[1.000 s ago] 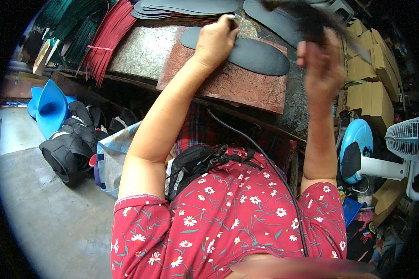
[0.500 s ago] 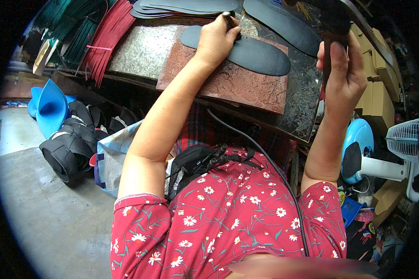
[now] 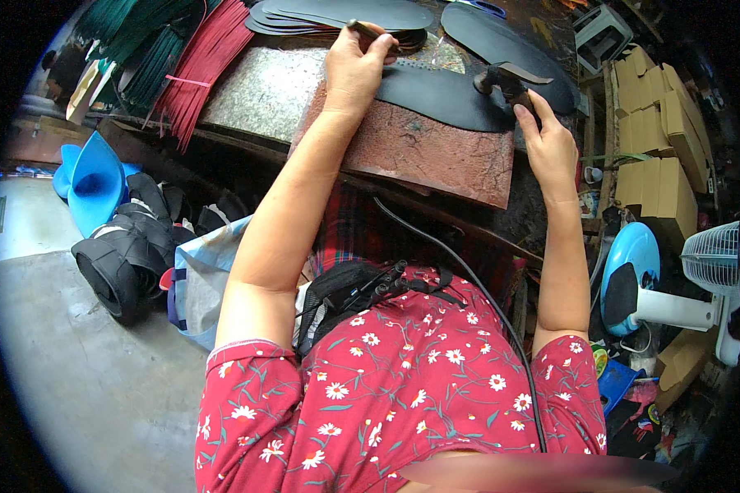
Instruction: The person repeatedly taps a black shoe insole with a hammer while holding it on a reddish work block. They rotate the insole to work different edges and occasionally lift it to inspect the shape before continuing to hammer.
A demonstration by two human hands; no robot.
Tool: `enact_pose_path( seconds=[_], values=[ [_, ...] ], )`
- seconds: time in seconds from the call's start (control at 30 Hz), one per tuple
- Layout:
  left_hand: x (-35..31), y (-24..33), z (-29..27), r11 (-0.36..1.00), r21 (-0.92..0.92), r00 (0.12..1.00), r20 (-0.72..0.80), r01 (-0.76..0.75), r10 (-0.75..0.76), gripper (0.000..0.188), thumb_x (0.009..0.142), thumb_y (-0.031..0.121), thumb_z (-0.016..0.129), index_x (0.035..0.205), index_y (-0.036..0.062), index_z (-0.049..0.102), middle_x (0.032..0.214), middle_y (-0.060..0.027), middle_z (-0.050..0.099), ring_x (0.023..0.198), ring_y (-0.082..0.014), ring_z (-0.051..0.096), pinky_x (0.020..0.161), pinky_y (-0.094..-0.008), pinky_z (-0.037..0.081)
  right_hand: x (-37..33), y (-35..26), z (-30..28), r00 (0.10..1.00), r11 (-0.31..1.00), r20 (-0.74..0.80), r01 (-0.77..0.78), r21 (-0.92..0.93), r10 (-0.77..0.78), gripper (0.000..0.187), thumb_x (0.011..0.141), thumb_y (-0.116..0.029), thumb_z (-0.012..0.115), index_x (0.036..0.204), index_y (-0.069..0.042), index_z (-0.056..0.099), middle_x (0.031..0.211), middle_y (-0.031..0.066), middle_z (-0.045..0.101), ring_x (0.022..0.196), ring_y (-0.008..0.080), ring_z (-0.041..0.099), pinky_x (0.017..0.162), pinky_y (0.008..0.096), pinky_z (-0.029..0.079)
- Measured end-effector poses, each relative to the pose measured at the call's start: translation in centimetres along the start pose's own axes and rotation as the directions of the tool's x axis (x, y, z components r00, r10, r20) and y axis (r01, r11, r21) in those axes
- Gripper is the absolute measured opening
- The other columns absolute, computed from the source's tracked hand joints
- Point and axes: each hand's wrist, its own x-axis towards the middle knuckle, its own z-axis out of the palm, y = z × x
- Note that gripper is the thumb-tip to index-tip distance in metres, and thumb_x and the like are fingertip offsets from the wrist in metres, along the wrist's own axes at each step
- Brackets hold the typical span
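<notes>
A black shoe sole (image 3: 440, 97) lies on a reddish-brown board (image 3: 436, 156) on the bench. My left hand (image 3: 353, 72) is closed around a short dark punch (image 3: 368, 31), which tilts over the sole's left part; its tip is hidden by my fingers. My right hand (image 3: 548, 152) grips a claw hammer (image 3: 501, 82) by its handle. The hammer's head is over the sole's right end; whether it touches cannot be told. A line of small marks runs along the sole's far edge, beside my left hand.
Stacked black soles (image 3: 337, 15) lie beyond my left hand, and another sole (image 3: 510, 49) lies at the back right. Bundled red strips (image 3: 201, 70) and green strips (image 3: 152, 66) hang at the left. Cardboard boxes (image 3: 654, 181) and a fan (image 3: 711, 256) stand right.
The hammer has come down and leftward from its raised place to above the sole. My left hand has shifted left along the sole, and the punch, upright before, now leans over.
</notes>
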Motion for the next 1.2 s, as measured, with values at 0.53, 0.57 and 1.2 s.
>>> enact_pose_path(
  seconds=[0.53,0.57,1.2],
  values=[
    [-0.8,0.3,1.6,0.427,0.743,0.848,0.374,-0.516,0.375,0.021,0.086,0.017,0.069,0.1,0.0066,0.057,0.078,-0.02,0.066,0.075,-0.0397,0.066,0.064,-0.045,0.053,1.8,-7.5,-2.8,0.867,0.81,-0.349,0.473,0.346,-0.357,0.035,0.097,-0.031,0.06,0.126,-0.012,0.061,0.089,0.0098,0.066,0.077,0.0213,0.061,0.065,0.0301,0.05],
    [-0.7,0.4,1.7,0.326,0.785,0.845,0.443,-0.527,0.3,0.023,0.086,0.017,0.068,0.102,0.0053,0.056,0.078,-0.0203,0.066,0.075,-0.0393,0.066,0.064,-0.0462,0.053,2.0,-7.1,-1.5,0.9,0.909,-0.228,0.402,0.112,-0.37,0.035,0.095,-0.037,0.06,0.121,-0.014,0.063,0.097,0.0174,0.07,0.088,0.0372,0.068,0.073,0.0395,0.053],
    [-0.8,0.1,2.0,0.398,0.766,0.862,0.418,-0.504,0.286,0.018,0.088,0.016,0.069,0.097,0.005,0.058,0.083,-0.0196,0.068,0.077,-0.0338,0.069,0.067,-0.0383,0.055,1.1,-5.8,-1.2,0.946,0.921,-0.207,0.296,0.252,-0.248,0.04,0.093,-0.039,0.064,0.124,-0.014,0.063,0.093,0.0125,0.072,0.084,0.0277,0.07,0.068,0.0329,0.052]
  ],
)
